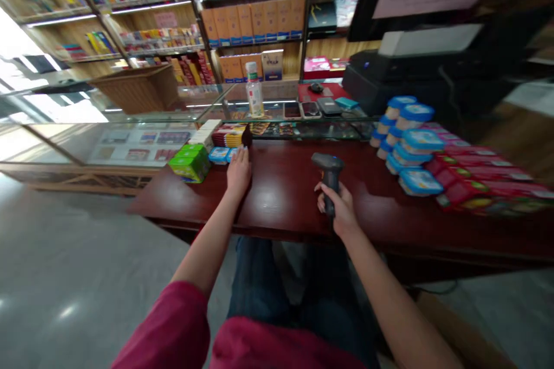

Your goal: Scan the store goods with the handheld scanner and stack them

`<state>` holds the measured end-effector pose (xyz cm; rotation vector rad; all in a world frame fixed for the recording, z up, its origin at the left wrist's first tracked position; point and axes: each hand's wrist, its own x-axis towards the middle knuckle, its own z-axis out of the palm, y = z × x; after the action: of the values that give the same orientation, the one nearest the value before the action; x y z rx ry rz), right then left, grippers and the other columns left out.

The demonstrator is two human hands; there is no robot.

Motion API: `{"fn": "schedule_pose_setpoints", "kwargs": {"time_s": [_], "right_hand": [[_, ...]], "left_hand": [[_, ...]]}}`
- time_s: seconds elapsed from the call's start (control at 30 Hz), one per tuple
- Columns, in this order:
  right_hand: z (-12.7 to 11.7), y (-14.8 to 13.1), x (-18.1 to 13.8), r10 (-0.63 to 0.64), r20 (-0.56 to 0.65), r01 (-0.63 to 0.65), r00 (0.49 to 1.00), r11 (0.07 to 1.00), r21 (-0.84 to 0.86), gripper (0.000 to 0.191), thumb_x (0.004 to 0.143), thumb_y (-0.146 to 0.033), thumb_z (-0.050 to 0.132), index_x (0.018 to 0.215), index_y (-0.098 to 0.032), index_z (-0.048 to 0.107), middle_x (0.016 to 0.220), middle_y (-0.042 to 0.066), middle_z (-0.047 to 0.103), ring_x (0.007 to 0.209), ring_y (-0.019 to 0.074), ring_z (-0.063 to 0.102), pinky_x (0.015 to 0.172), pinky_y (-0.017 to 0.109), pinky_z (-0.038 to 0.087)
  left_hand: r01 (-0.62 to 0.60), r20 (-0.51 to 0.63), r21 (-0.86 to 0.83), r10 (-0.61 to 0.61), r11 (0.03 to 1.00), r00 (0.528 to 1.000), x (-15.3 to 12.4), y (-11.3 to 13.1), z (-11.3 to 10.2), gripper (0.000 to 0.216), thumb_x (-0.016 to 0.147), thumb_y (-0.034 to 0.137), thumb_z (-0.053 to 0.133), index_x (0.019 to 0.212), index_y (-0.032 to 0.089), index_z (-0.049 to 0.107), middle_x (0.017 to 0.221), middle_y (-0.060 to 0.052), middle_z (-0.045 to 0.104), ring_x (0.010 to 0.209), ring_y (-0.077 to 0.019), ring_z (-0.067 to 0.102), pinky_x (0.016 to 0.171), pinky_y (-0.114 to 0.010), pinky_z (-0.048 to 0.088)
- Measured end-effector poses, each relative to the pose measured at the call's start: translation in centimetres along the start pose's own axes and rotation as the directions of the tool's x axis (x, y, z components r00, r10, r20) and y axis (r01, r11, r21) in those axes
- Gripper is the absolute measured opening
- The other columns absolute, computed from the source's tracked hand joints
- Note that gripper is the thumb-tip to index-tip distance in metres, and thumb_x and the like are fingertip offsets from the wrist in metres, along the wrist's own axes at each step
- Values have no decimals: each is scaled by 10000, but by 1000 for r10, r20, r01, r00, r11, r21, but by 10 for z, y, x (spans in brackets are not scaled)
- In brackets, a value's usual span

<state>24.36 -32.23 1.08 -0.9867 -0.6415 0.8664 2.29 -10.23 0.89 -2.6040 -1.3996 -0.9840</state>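
Note:
My left hand (239,173) reaches across the dark wooden counter, its fingers around a small blue-lidded tub (232,154) that they partly cover. A like blue-lidded tub (219,155) sits just to the left. Beside these are green boxes (190,162), and behind them a row of brown and yellow packets (231,135) and white boxes (205,132). My right hand (340,204) is wrapped round the handle of a black barcode scanner (329,176), held upright over the counter with its head pointing left.
Stacked blue-lidded tubs (419,180) and red boxes (480,179) stand on the counter's right. Behind the counter (277,196) runs a glass display case (147,141) bearing a clear bottle (254,92), phones (310,109) and a wicker basket (138,89). A dark till machine (389,75) stands back right.

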Motion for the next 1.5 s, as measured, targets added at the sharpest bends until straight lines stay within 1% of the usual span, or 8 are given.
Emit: {"fn": "schedule_pose_setpoints", "kwargs": {"time_s": [0.13, 0.37, 0.57, 0.73, 0.9, 1.1, 1.27, 1.5], "right_hand": [[-34, -13, -8, -133, -232, 154, 964, 985, 73, 377, 712, -306, 852, 946, -259, 560, 788, -75, 609, 432, 42, 484, 395, 196, 392], [-96, -48, -37, -304, -417, 346, 856, 938, 25, 450, 703, -252, 834, 1059, -273, 558, 832, -84, 633, 479, 56, 516, 459, 217, 455], [-134, -59, -71, -223, -556, 302, 801, 952, 53, 491, 684, -306, 866, 1095, -248, 603, 721, -92, 620, 421, 61, 488, 413, 212, 409], [-146, -59, -93, -174, -587, 254, 791, 966, 56, 504, 701, -335, 881, 1125, -221, 632, 692, -78, 626, 419, 63, 484, 408, 210, 396], [-143, -64, -93, -142, -522, 212, 841, 974, 77, 475, 702, -331, 875, 1090, -225, 623, 717, -66, 650, 428, 64, 494, 425, 213, 416], [-119, -61, -66, 48, -183, -22, 982, 990, 142, 463, 728, -396, 862, 1089, -226, 626, 788, -40, 685, 453, 89, 566, 471, 254, 516], [-77, -49, -23, 225, 183, -232, 957, 973, 16, 443, 828, -372, 802, 1196, -176, 650, 848, 6, 704, 508, 103, 619, 504, 258, 549], [-30, -32, 13, 182, 202, -204, 962, 974, 97, 451, 764, -332, 825, 1155, -188, 654, 749, -54, 628, 388, 38, 449, 352, 179, 365]], "left_hand": [[-228, -57, -122, 223, 966, 973, 4, 45, 10, 570, 985, 123, 415, 1552, 109, 471, 1610, -198, 467, 1559, -263, 373, 1294, -525, 309], [-636, -32, -417, 690, 649, 724, 15, 224, 45, 505, 1039, 198, 457, 1542, 157, 481, 1604, -133, 503, 1542, -214, 408, 1296, -467, 343], [-631, 161, -432, 744, 644, 648, 13, 360, 73, 538, 1001, 281, 637, 1505, 139, 514, 1587, -159, 520, 1499, -247, 476, 1227, -374, 434], [-649, 261, -330, 727, 685, 635, 6, 406, 101, 429, 1017, 269, 623, 1414, 111, 587, 1528, -207, 566, 1434, -266, 554, 1188, -391, 463], [-679, 247, -340, 758, 651, 604, 3, 365, 104, 418, 1051, 135, 487, 1459, 175, 572, 1561, -120, 551, 1479, -208, 500, 1221, -346, 428], [-513, 229, -391, 621, 764, 750, -1, 218, 73, 473, 1026, 162, 550, 1497, 207, 550, 1587, -98, 520, 1502, -222, 465, 1230, -383, 429], [-250, 293, -444, 403, 860, 867, -4, 107, 39, 327, 1026, 260, 594, 1338, 220, 685, 1311, -74, 750, 1208, -252, 723, 1062, -356, 557], [-170, 277, -439, 313, 882, 908, -9, 81, 31, 290, 1008, 232, 627, 1279, 257, 724, 1238, -43, 783, 1130, -239, 755, 989, -296, 567]]}}
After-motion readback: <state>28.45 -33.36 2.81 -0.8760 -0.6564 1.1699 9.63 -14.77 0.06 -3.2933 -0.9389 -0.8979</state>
